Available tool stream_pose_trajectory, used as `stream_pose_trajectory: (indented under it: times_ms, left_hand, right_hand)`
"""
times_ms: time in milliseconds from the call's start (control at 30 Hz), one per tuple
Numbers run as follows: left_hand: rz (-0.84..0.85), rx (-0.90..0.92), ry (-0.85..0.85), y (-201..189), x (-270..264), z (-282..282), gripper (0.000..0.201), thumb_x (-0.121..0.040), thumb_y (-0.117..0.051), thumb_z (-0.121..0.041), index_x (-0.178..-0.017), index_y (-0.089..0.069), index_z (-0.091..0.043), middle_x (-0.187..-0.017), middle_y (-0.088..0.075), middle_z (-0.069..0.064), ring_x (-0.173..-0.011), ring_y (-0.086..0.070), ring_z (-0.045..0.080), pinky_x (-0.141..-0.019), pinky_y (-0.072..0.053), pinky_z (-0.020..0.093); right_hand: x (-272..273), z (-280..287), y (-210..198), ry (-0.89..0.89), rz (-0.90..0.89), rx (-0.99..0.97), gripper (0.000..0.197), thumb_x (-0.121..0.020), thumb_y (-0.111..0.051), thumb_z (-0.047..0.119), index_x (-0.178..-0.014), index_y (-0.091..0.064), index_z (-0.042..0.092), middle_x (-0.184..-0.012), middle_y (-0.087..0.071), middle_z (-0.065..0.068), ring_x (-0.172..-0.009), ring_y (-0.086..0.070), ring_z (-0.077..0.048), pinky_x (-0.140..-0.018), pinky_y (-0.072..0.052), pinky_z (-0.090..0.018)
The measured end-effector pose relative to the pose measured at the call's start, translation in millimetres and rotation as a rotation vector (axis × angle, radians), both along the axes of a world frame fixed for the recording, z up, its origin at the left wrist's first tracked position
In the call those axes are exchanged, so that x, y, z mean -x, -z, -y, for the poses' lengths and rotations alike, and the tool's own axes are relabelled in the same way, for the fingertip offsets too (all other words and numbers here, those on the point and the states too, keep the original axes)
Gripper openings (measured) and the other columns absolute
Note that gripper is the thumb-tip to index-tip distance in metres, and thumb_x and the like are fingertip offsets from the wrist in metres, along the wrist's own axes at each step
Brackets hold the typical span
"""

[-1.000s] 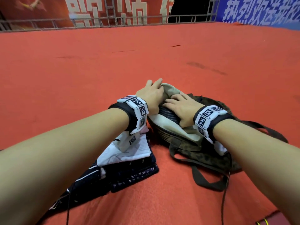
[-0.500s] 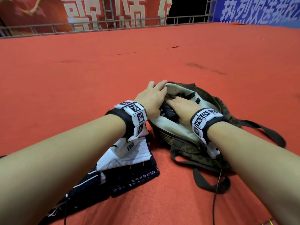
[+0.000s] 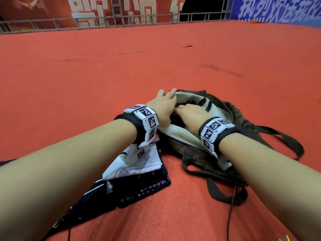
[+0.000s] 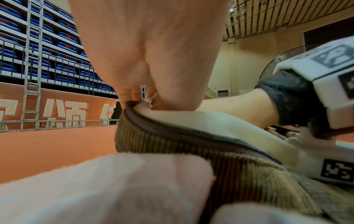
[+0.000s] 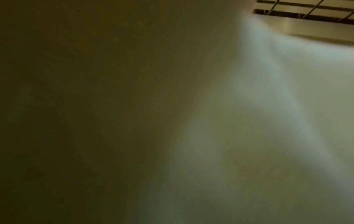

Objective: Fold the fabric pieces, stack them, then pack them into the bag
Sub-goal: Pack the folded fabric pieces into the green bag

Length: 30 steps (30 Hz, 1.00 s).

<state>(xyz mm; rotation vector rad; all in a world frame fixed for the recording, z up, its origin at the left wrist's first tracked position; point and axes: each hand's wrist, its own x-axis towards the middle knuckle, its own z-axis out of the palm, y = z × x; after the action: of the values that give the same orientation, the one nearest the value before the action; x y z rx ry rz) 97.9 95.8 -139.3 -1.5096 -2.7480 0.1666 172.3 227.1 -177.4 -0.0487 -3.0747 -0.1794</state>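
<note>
An olive corduroy bag (image 3: 243, 122) with a pale lining (image 3: 184, 134) lies unzipped on the red carpet. My left hand (image 3: 165, 105) pinches the far-left rim of its mouth; the left wrist view shows that pinch (image 4: 138, 101) on the zip edge (image 4: 172, 131). My right hand (image 3: 189, 112) reaches into the mouth and rests on a dark fabric piece (image 3: 175, 121) inside, its fingertips hidden. Left of the bag lies a folded stack, a white piece (image 3: 139, 164) on navy ones (image 3: 147, 185). Blurred pale lining (image 5: 268, 106) fills the right wrist view.
The bag's dark straps (image 3: 286, 141) loop out to the right and toward me, and a thin cable (image 3: 231, 214) hangs from my right wrist. Red carpet (image 3: 86, 75) stretches to a metal railing (image 3: 121, 20) with banners at the back.
My right hand has pushed the dark fabric deeper, so less of it shows. The left hand has shifted along the rim and the bag's mouth stands wider.
</note>
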Motion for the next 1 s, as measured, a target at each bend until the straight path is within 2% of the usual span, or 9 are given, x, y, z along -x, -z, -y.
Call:
stream_pose_trajectory:
  times_ms: [67,133,200,300,367,533,733,933,1000]
  left_hand:
    - [0.015,0.071,0.007,-2,0,2,0.067,-0.088,-0.057,-0.014,-0.150,-0.032,-0.009,-0.168,0.003,0.002,-0.133,-0.026,0.032,-0.097,-0.044,0.037]
    - [0.085,0.110,0.006,-8,0,6,0.067,-0.091,-0.051,-0.012,-0.155,-0.032,-0.020,-0.169,0.005,-0.001,-0.138,-0.026,0.032,-0.106,-0.041,0.044]
    - [0.167,0.050,0.021,-17,0,13,0.066,-0.092,-0.046,-0.008,-0.155,-0.036,-0.026,-0.170,-0.002,0.000,-0.145,-0.026,0.032,-0.116,-0.033,0.047]
    - [0.188,-0.117,0.052,-38,-5,35,0.046,-0.101,-0.046,-0.018,-0.146,-0.051,-0.022,-0.167,-0.021,0.006,-0.149,-0.029,0.028,-0.119,-0.028,0.038]
    - [0.169,-0.157,0.049,-56,-13,54,0.043,-0.103,-0.047,-0.023,-0.146,-0.051,-0.016,-0.164,-0.028,0.008,-0.151,-0.027,0.023,-0.120,-0.024,0.034]
    - [0.122,-0.204,-0.040,-86,-26,115,0.043,-0.104,-0.048,-0.027,-0.144,-0.053,-0.012,-0.160,-0.036,0.008,-0.145,-0.036,0.025,-0.115,-0.027,0.031]
    - [0.197,-0.121,-0.204,-75,-24,193,0.047,-0.107,-0.041,-0.038,-0.144,-0.050,-0.011,-0.151,-0.049,0.010,-0.136,-0.047,0.028,-0.110,-0.037,0.035]
    - [0.295,0.015,-0.400,-49,-5,274,0.053,-0.108,-0.038,-0.037,-0.151,-0.039,-0.007,-0.154,-0.044,0.012,-0.140,-0.042,0.028,-0.113,-0.033,0.034]
    - [0.329,0.074,-0.469,-37,7,299,0.057,-0.107,-0.039,-0.039,-0.156,-0.031,-0.009,-0.160,-0.036,0.012,-0.145,-0.036,0.027,-0.117,-0.028,0.035]
  right_hand:
    - [-1,-1,-4,0.031,0.077,0.045,0.042,-0.088,-0.065,0.012,-0.129,-0.055,0.016,-0.119,-0.066,-0.006,-0.109,-0.064,-0.030,-0.078,-0.048,-0.037]
    - [-8,-2,-13,0.088,0.176,0.140,0.051,-0.088,-0.064,0.007,-0.137,-0.051,0.012,-0.126,-0.065,-0.009,-0.116,-0.061,-0.030,-0.087,-0.047,-0.036]
    - [-18,-2,-22,0.151,0.177,0.244,0.064,-0.088,-0.059,0.003,-0.149,-0.044,0.016,-0.134,-0.062,-0.007,-0.121,-0.058,-0.028,-0.093,-0.047,-0.035]
    - [-35,4,-39,0.211,0.073,0.299,0.069,-0.087,-0.053,0.001,-0.151,-0.042,0.025,-0.145,-0.056,-0.001,-0.131,-0.053,-0.024,-0.104,-0.047,-0.041]
    - [-48,13,-52,0.211,0.038,0.264,0.066,-0.087,-0.052,0.004,-0.149,-0.046,0.026,-0.147,-0.054,0.000,-0.134,-0.050,-0.025,-0.107,-0.045,-0.042]
    - [-63,70,-79,0.084,-0.025,0.194,0.042,-0.088,-0.053,0.018,-0.127,-0.062,0.031,-0.129,-0.065,0.002,-0.120,-0.060,-0.026,-0.097,-0.049,-0.037]
    - [-42,168,-83,-0.051,0.058,0.246,0.044,-0.100,-0.052,0.032,-0.143,-0.053,0.020,-0.145,-0.056,-0.006,-0.133,-0.051,-0.026,-0.111,-0.040,-0.042]
    - [-11,261,-65,-0.169,0.090,0.335,0.047,-0.097,-0.050,0.043,-0.136,-0.052,0.016,-0.136,-0.059,-0.012,-0.124,-0.057,-0.033,-0.103,-0.048,-0.048]
    - [-2,287,-59,-0.207,0.093,0.338,0.053,-0.098,-0.051,0.044,-0.141,-0.048,0.014,-0.144,-0.052,-0.013,-0.134,-0.050,-0.033,-0.109,-0.043,-0.049]
